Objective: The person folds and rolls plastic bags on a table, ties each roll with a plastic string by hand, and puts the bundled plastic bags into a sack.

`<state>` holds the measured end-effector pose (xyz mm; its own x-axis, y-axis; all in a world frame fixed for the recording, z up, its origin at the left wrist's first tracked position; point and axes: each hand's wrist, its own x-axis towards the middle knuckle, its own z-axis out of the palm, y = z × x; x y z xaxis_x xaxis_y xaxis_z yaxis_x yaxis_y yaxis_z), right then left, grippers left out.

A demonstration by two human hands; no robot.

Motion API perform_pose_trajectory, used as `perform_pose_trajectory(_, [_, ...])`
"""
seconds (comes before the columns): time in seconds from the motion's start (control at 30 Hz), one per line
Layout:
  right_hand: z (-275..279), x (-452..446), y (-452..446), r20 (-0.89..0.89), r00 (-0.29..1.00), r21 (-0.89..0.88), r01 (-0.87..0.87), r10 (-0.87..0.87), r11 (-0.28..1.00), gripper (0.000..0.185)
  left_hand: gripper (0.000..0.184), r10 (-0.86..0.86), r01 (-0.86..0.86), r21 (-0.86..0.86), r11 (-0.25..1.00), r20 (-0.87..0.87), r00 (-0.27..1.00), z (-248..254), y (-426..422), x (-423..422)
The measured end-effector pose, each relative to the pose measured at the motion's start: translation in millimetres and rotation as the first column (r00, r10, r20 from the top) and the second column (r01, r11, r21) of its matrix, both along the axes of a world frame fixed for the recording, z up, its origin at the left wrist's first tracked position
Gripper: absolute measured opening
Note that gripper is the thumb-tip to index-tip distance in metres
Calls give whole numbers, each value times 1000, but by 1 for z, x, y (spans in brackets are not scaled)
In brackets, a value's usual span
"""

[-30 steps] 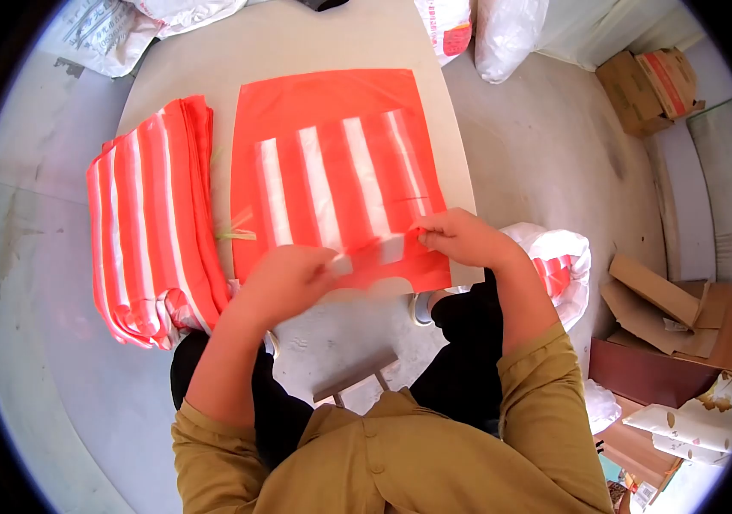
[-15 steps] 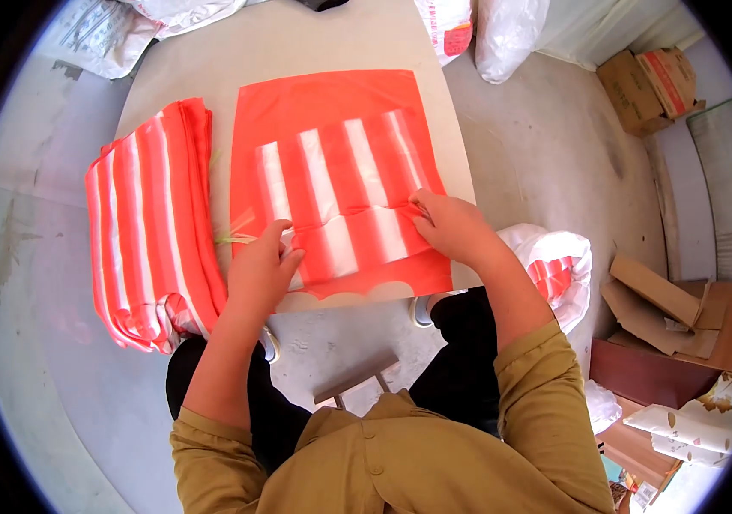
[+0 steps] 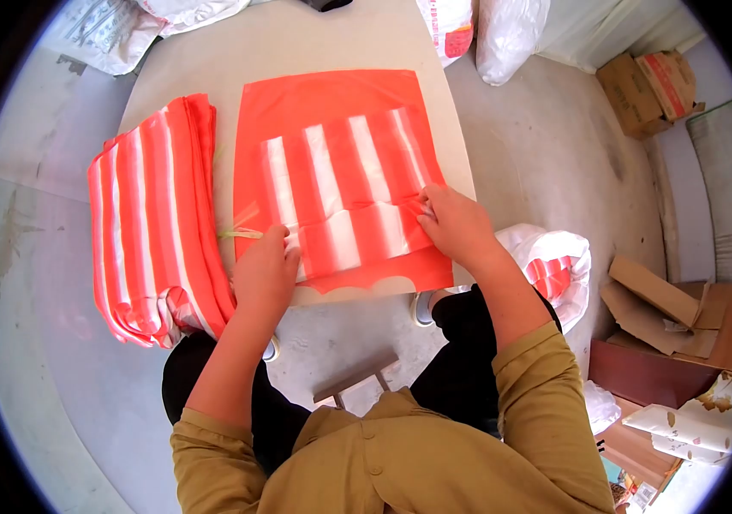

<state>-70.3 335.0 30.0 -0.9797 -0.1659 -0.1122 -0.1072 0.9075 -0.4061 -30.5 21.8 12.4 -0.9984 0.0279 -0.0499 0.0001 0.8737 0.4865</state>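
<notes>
Striped sheet (image 3: 327, 184): on the table (image 3: 297, 43), towards its near edge; likely light, limp, slippery.
Left hand (image 3: 261, 276): pinching the side at table's left.
Right hand (image 3: 460, 227): pinching the opposite side.
Side edges: likely best hold.

Thin, smooth plastic here, the striped sheet (image 3: 344, 193) softly glossy and lightly creased! The stacked sheets (image 3: 147, 214) share that plastic sheen, crinkled at the near end. Beneath, a smooth, matt tabletop (image 3: 297, 38); off right, dull brown cardboard boxes (image 3: 640, 94), rough-edged cardboard flaps (image 3: 653, 304).
</notes>
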Motion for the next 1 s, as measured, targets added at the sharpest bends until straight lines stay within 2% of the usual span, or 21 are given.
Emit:
perform_pose_trajectory(0.07, [0, 1, 2, -127, 985, -2, -116, 115, 993, 26, 35, -78, 69, -84, 994, -102, 992, 0, 2, 0])
perform_pose_trajectory(0.1, [0, 1, 3, -189, 967, 1, -174, 171, 985, 27, 37, -170, 155, -110, 982, -152, 974, 1, 1, 1])
perform_pose_trajectory(0.2, [9, 2, 11, -199, 848, -171, -524, 492, 834, 35, 43, -404, 369, -179, 912, -244, 882, 12, -4, 9])
perform_pose_trajectory(0.27, [5, 5, 10, -214, 828, -116, -549, 519, 828, 41, 46, -505, 472, -181, 863, -248, 827, 18, -4, 15])
perform_pose_trajectory(0.3, [4, 7, 10, -220, 817, -88, -561, 533, 823, 44, 47, -498, 467, -175, 867, -255, 829, 16, -3, 16])
perform_pose_trajectory(0.4, [6, 6, 9, -174, 836, -68, -538, 521, 840, 48, 48, -481, 454, -159, 877, -268, 835, 4, -3, 15])
perform_pose_trajectory(0.5, [0, 6, 7, -293, 804, -53, -555, 518, 830, 43, 46, -480, 450, -165, 877, -279, 832, -2, -5, 10])
perform_pose_trajectory(0.6, [-7, 6, 7, -305, 803, -24, -544, 512, 839, 41, 41, -469, 433, -183, 883, -306, 828, -5, -7, 7])
perform_pose_trajectory(0.67, [-4, 6, 10, -211, 866, -88, -478, 453, 874, 36, 37, -438, 412, -149, 899, -304, 846, -3, -7, 7])
perform_pose_trajectory(0.77, [15, 6, 17, -16, 938, -139, -345, 346, 928, 26, 29, -325, 354, 91, 931, -234, 916, 21, -14, 8])
perform_pose_trajectory(0.8, [25, 6, 21, 57, 951, -145, -294, 305, 945, 22, 26, -238, 256, 219, 942, -103, 966, 28, -17, 6])
perform_pose_trajectory(0.87, [42, 1, 29, 229, 950, -367, -118, 212, 923, 19, 22, -94, 3, 416, 910, 199, 975, 37, -26, 2])
perform_pose_trajectory(0.9, [45, -2, 32, 323, 930, -459, -10, 177, 888, 17, 22, -90, -8, 442, 897, 198, 976, 35, -29, -1])
perform_pose_trajectory(1.0, [35, -16, 36, 251, 953, -319, -84, 169, 944, 14, 22, -65, -24, 508, 861, 157, 985, 24, -30, -12])
